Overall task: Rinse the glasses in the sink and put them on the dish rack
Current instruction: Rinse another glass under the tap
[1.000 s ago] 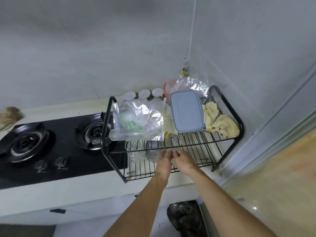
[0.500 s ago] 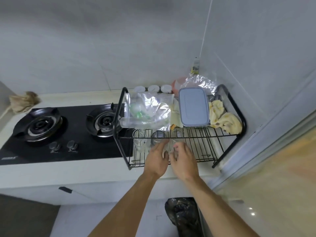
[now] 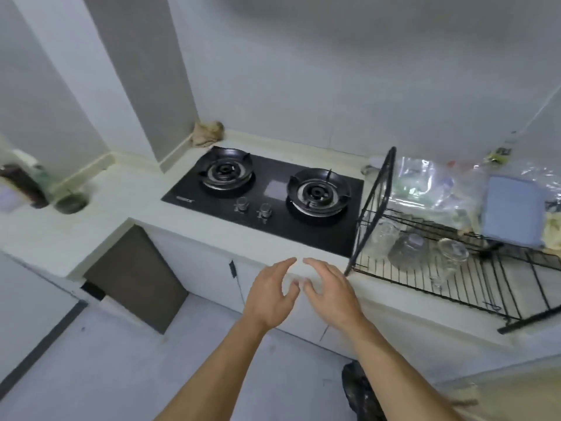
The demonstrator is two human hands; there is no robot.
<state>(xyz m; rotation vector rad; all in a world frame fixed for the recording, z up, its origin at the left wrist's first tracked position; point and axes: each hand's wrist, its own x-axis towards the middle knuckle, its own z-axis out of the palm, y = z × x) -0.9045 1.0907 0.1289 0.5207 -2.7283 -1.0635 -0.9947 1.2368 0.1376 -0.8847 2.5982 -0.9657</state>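
Observation:
Three clear glasses stand on the lower shelf of the black wire dish rack at the right: one at the left, one in the middle, one at the right. My left hand and my right hand hover side by side in front of the counter edge, left of the rack. Both have relaxed, spread fingers and hold nothing. The sink is not in view.
A black two-burner gas hob sits in the counter left of the rack. On the rack's upper shelf lie plastic bags and a blue-lidded box. A rag lies in the corner; bottles stand far left. A dark bag sits on the floor.
Both hands have let go of the glass on the rack and drawn back to the left, off the rack. The view has swung left toward the hob.

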